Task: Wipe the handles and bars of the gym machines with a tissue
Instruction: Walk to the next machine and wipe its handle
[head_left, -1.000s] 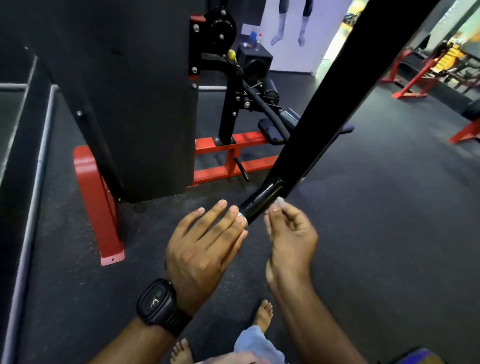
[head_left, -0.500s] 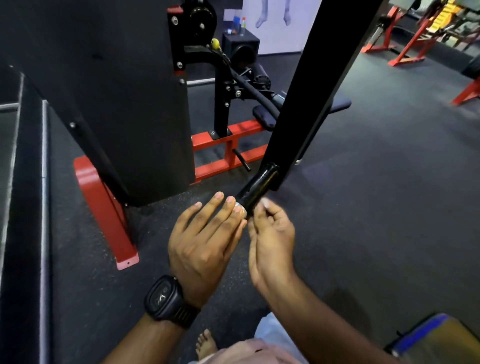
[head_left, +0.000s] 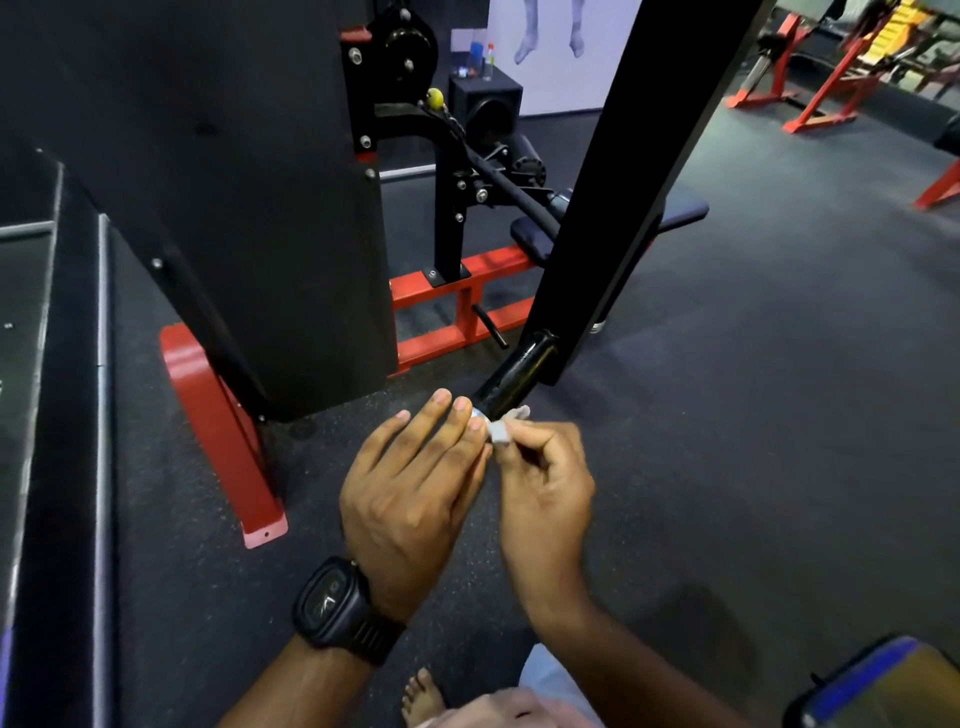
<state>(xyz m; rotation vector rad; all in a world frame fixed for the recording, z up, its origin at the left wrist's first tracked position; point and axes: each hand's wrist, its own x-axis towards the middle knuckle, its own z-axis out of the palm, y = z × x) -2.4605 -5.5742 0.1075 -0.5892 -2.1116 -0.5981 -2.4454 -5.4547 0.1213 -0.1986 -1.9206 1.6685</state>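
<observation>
Nothing legible in this shot. The black square wristwatch (head_left: 332, 605) shows pale marks on its dark face, too small to read. Far right, the yellow panel (head_left: 903, 25) among the red machine frames carries dark lines, blurred past reading. The small bottles (head_left: 482, 56) on the black box have labels, but they are only smears of colour.
</observation>
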